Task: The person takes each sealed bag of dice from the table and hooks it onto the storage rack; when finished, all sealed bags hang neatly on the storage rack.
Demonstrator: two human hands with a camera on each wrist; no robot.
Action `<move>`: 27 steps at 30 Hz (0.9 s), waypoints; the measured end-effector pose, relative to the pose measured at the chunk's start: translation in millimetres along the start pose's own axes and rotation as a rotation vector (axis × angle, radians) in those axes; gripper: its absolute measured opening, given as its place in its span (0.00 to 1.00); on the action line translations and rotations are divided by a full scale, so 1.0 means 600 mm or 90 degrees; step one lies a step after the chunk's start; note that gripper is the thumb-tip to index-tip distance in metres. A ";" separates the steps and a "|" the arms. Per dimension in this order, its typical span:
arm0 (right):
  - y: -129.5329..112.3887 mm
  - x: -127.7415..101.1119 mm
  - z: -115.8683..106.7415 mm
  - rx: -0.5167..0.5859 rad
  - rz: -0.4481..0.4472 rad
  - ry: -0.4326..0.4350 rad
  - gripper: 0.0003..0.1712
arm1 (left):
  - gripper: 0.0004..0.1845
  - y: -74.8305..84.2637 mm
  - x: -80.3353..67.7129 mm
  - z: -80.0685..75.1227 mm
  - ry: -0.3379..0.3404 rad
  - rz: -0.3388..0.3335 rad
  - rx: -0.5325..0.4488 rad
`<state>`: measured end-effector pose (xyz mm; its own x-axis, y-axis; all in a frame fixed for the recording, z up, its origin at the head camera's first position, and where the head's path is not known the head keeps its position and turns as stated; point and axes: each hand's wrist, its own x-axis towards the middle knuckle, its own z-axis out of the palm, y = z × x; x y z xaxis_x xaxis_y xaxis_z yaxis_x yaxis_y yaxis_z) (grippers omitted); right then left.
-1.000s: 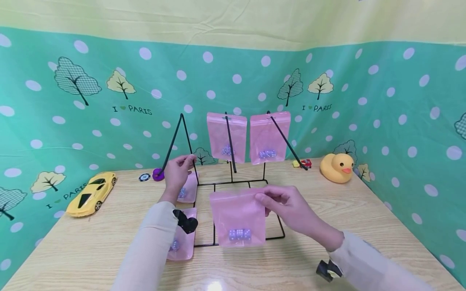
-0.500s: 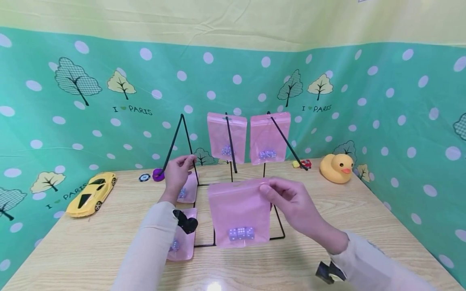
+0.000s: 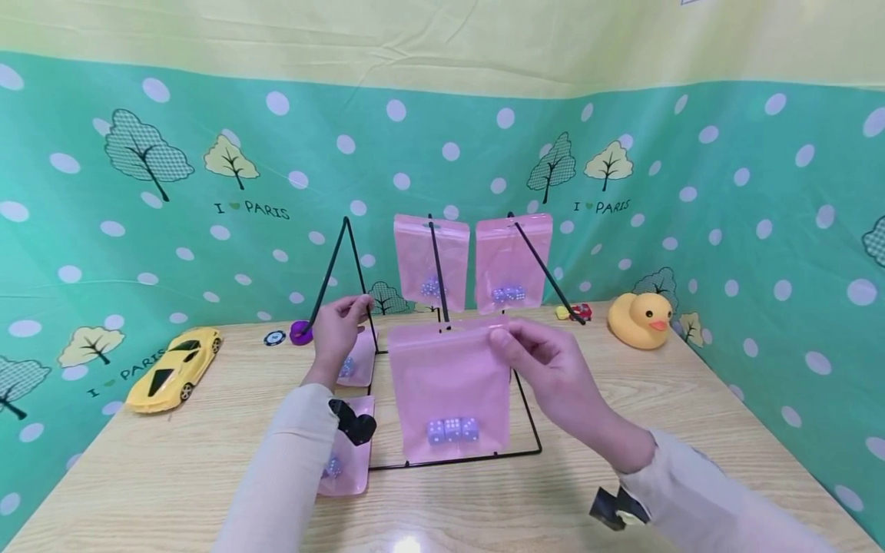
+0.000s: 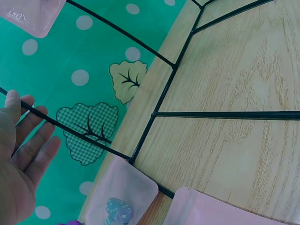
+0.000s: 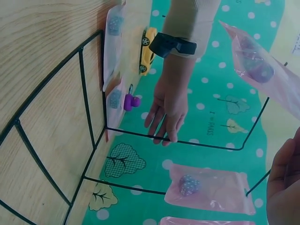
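My right hand [image 3: 512, 342] pinches the top edge of a pink zip bag [image 3: 449, 384] that holds three dice, and the bag hangs over the base of a black wire rack [image 3: 470, 457]. The bag's top is close to the tip of the rack's middle hook. My left hand [image 3: 342, 319] rests straight fingers [image 4: 33, 140] against the rack's left hook rod [image 4: 75, 133]. Two more pink bags [image 3: 430, 257] [image 3: 513, 257] hang on the middle and right hooks. Two others [image 3: 356, 362] [image 3: 343, 461] lie flat on the table beside my left arm.
A yellow toy car [image 3: 176, 367] sits at the table's left edge. A poker chip [image 3: 274, 336] and a purple piece [image 3: 299, 332] lie behind my left hand. At the back right are a rubber duck [image 3: 639, 319] and a small red toy car [image 3: 579, 311]. Green dotted cloth walls the table.
My right hand has lifted the bag up and slightly left, toward the middle hook's tip. The left hand has stayed on the rod.
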<state>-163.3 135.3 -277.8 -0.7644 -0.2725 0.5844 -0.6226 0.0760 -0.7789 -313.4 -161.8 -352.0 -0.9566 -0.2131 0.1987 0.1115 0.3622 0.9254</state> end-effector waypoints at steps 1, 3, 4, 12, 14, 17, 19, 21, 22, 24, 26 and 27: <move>0.000 0.002 0.001 0.001 -0.001 0.000 0.12 | 0.19 -0.001 0.000 0.000 -0.001 0.000 0.002; 0.000 0.006 0.002 0.002 0.000 -0.002 0.12 | 0.19 -0.002 0.000 -0.001 -0.001 0.000 0.004; 0.000 0.007 0.003 0.001 0.001 -0.003 0.12 | 0.19 -0.002 0.000 -0.001 0.000 0.001 0.005; 0.010 0.024 0.007 -0.009 0.034 0.003 0.12 | 0.18 -0.005 0.002 -0.003 -0.003 0.001 -0.002; 0.015 0.030 0.008 -0.013 0.036 0.009 0.12 | 0.18 -0.005 0.002 -0.003 -0.005 -0.001 -0.005; 0.022 0.040 0.009 -0.018 0.050 0.018 0.12 | 0.18 -0.005 0.002 -0.003 -0.009 -0.004 -0.008; 0.026 0.047 0.010 -0.017 0.061 0.025 0.13 | 0.19 -0.005 0.001 -0.003 -0.012 -0.003 -0.008; 0.030 0.054 0.010 -0.012 0.074 0.031 0.13 | 0.18 -0.005 0.000 -0.003 -0.012 -0.005 -0.007; 0.032 0.057 0.009 -0.008 0.078 0.035 0.14 | 0.18 -0.005 0.000 -0.003 -0.012 -0.004 -0.007; 0.037 0.064 0.009 -0.008 0.079 0.042 0.14 | 0.18 -0.005 0.000 -0.003 -0.014 -0.002 -0.008; 0.041 0.071 0.008 -0.009 0.077 0.047 0.14 | 0.18 -0.005 0.001 -0.003 -0.015 -0.001 -0.013; 0.044 0.075 0.008 -0.011 0.074 0.049 0.14 | 0.19 -0.005 0.001 -0.003 -0.016 0.001 -0.016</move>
<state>-213.0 120.7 -273.1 -0.8420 -0.1870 0.5061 -0.5308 0.1193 -0.8390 -313.8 -164.8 -354.2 -0.9630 -0.1892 0.1919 0.1192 0.3397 0.9329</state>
